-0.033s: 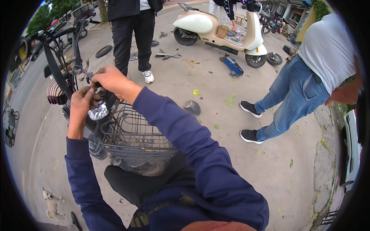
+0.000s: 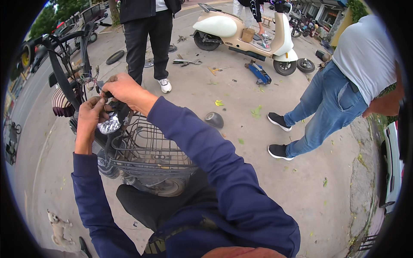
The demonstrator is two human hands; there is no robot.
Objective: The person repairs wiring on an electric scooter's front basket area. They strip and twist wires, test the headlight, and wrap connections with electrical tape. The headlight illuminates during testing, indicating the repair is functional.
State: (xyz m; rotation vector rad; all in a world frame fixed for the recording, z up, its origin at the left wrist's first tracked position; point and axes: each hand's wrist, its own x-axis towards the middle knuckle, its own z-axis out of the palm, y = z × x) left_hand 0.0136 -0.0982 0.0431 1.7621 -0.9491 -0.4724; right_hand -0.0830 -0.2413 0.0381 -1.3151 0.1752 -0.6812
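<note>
In front of me stands a bike with dark handlebars (image 2: 55, 62) and a black wire basket (image 2: 148, 136). My left hand (image 2: 90, 115) has its fingers pinched together just above the silvery headlight (image 2: 110, 124). My right hand (image 2: 121, 89) comes over from the right, and its thumb and finger pinch close against the left fingertips. What lies between the fingertips is small and mostly covered; I cannot make it out. Loose thin wires (image 2: 89, 80) hang beside the hands, below the handlebars.
Someone in dark trousers (image 2: 148, 47) stands beyond the bike; another in jeans (image 2: 320, 105) stands at right. A cream scooter (image 2: 254, 41), a blue jack (image 2: 259, 73), a wrench (image 2: 191, 62) and a dark rounded cup (image 2: 214, 120) are on the pavement. A small dog (image 2: 59, 228) is lower left.
</note>
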